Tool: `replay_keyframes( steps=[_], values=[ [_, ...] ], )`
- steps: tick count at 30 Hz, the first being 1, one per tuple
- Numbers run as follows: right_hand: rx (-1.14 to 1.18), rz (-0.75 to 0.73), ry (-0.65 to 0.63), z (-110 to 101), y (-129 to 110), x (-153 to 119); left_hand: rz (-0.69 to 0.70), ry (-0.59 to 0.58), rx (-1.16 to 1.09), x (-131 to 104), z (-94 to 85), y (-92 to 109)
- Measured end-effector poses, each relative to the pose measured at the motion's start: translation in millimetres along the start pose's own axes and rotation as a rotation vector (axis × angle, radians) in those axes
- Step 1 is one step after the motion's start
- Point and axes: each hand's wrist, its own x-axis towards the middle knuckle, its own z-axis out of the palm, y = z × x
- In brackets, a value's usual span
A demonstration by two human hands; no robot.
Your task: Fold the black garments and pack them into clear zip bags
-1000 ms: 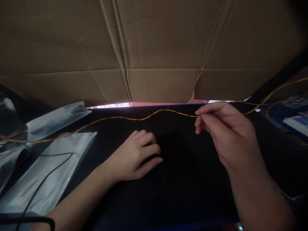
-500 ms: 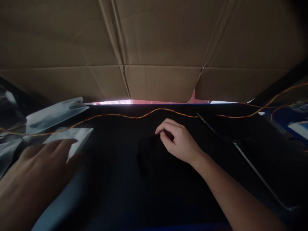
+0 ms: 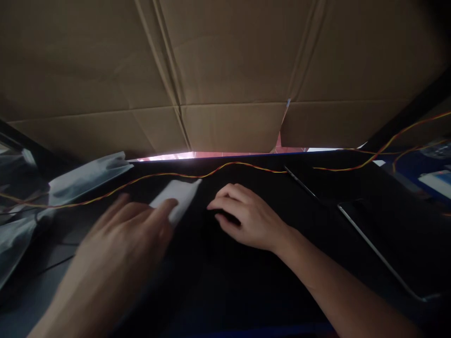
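Observation:
My left hand point(image 3: 130, 239), partly blurred, has its fingers bent around a whitish plastic packet point(image 3: 181, 195). The packet sticks out beyond the thumb and index finger, over the dark table. Close by on the right, my right hand point(image 3: 246, 216) is low over the dark surface with curled fingers. Its fingertips point left toward the packet, and a dark gap shows between thumb and fingers. Whether something dark lies in that gap is too dim to tell.
A red-yellow wire point(image 3: 236, 163) crosses the black table point(image 3: 225, 300). Clear plastic bags point(image 3: 89, 178) lie at left. Two dark flat devices point(image 3: 380, 253) with metallic edges lie at right. A cardboard sheet point(image 3: 232, 56) stands behind, and a white-blue item point(image 3: 437, 182) is far right.
My left hand has moved right with the whitish packet, away from the bags. My right hand has shifted slightly left and lower. The view has tilted a little.

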Motion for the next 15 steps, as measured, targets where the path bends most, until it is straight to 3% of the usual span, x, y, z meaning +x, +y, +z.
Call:
replay_keyframes(
  steps=[3, 5, 8, 11, 13, 15],
  values=[
    [-0.106, -0.102, -0.01, 2.0, -5.7, 0.6, 0.143, -0.071, -0.198, 32.6, -2.9, 27.7],
    [-0.161, -0.088, 0.004, 2.5, -6.3, 1.4, 0.186, -0.097, -0.442, 48.0, -3.3, 32.1],
    [-0.169, -0.042, 0.021, 2.1, -2.5, 2.4, 0.251, -0.133, -0.709, 63.6, 0.8, 20.7],
    [-0.093, -0.004, 0.017, 2.4, 2.7, 2.5, 0.471, -0.197, -0.785, 73.0, 13.8, 3.4],
    [-0.014, 0.021, -0.001, 2.7, 4.9, 2.4, 0.588, -0.104, -0.728, 75.3, 25.5, -6.7],
    [0.026, 0.044, -0.058, 2.0, 5.6, 2.6, 0.573, 0.117, -0.683, 74.3, 35.5, -16.1]
  ],
)
